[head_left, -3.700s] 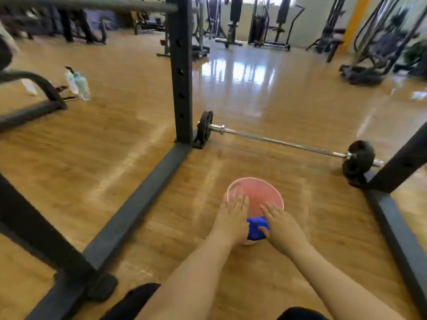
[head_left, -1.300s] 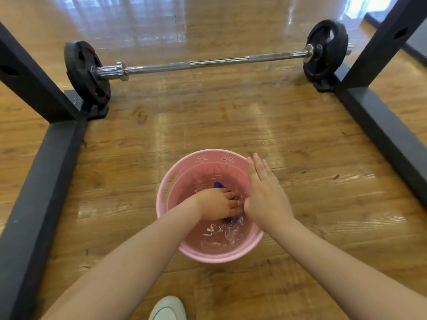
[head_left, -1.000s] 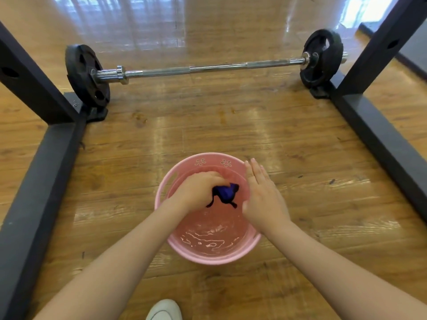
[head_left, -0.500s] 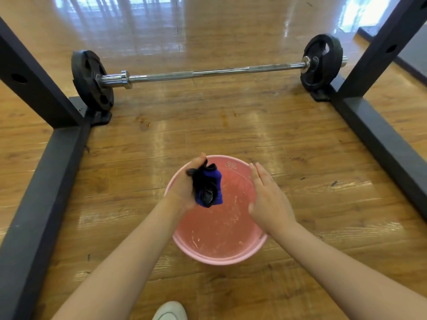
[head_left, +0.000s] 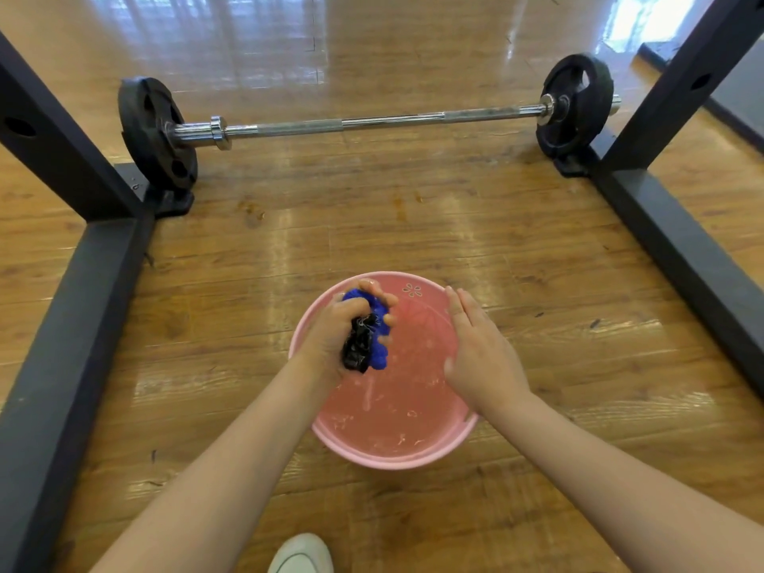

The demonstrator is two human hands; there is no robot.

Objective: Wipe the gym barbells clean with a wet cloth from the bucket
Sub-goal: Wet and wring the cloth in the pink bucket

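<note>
Squeezing cloth (head_left: 368, 337) in left hand (head_left: 337, 335) (over bucket (head_left: 392, 457)).

Bright daylight comes from the far side and makes white glare on the glossy floor (head_left: 413, 225). The picture is sharp, with wide-angle bending at the edges.
</note>
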